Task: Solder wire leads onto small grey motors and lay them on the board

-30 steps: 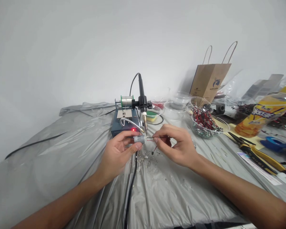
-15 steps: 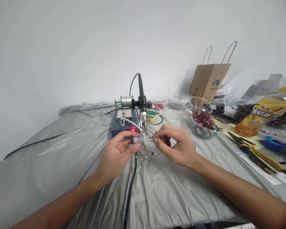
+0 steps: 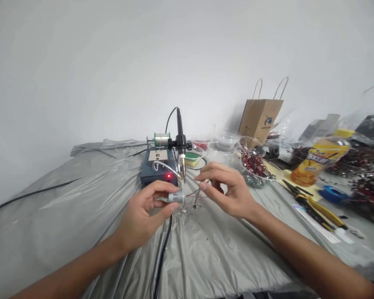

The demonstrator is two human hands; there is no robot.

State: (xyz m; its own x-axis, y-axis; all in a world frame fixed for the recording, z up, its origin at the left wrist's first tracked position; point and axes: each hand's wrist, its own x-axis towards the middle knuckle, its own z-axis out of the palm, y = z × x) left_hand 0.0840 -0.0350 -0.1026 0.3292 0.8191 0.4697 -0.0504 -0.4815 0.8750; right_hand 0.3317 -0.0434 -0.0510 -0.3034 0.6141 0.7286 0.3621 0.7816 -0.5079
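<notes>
My left hand (image 3: 143,214) is closed around a small grey cylindrical motor (image 3: 176,197), gripped between thumb and fingers with its wired end facing right. Thin red and black wires (image 3: 192,192) run from that end toward my right hand (image 3: 227,187), and a small dark end piece hangs below them. The thumb and index finger of my right hand are apart beside the wires; its other fingers are curled and partly hidden. Just above the motor, a soldering iron (image 3: 180,137) points tip down in its holder, close to a curved metal solder guide tube (image 3: 166,166).
Behind stands a blue soldering station (image 3: 146,170) with a lit red light and a solder spool (image 3: 162,139). To the right are a bowl of wired parts (image 3: 255,166), a paper bag (image 3: 262,118), a bottle (image 3: 318,160), pliers (image 3: 311,207) and blue tape (image 3: 333,194). Solder scraps litter the sheet.
My right thumb and index finger have parted from their pinch on the wires. The motor has come slightly down, away from the iron's tip. The camera view has shifted.
</notes>
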